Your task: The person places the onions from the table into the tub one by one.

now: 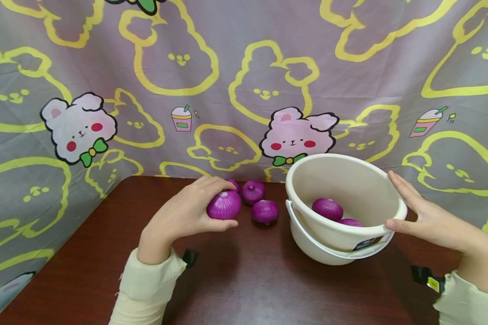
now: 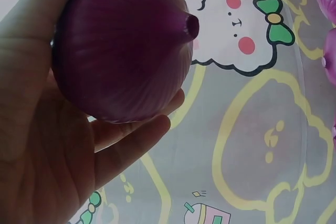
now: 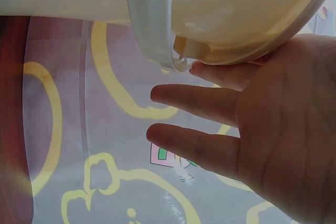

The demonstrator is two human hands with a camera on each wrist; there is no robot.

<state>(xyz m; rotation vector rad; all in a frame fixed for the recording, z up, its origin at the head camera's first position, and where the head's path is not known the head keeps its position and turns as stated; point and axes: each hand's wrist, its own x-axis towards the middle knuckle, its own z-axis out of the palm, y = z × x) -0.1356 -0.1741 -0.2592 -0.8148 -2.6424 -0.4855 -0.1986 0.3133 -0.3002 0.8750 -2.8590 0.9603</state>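
Gripping an onion [image 1: 224, 205], left hand [image 1: 185, 211] is holding it over the table [image 1: 260, 271], left of the bucket [image 1: 337, 238] and apart from it; fingers are going over the top, thumb is running underneath. Left wrist view is showing the stem end sticking out past the hand. Right hand [image 1: 435, 225] is touching the bucket's right side, thumb resting on the near rim, fingers spreading fairly straight along the outside. Hands are sitting well apart, bucket between them. Inside the bucket, a far onion [image 1: 327, 209] is lying beside a near onion [image 1: 350, 222], the latter partly hiding behind the front wall. On the table, between held onion and bucket, a front onion [image 1: 265, 212] is sitting just ahead of a back onion [image 1: 253, 192]; a third onion [image 1: 232, 183] is mostly hiding behind the left hand and its load. Handle [image 1: 349, 256] is hanging down the bucket's near side, crossing below a dark label [image 1: 368, 243]. Behind everything, a grey curtain [image 1: 211, 110] is hanging, printed with yellow outlines and bunnies.
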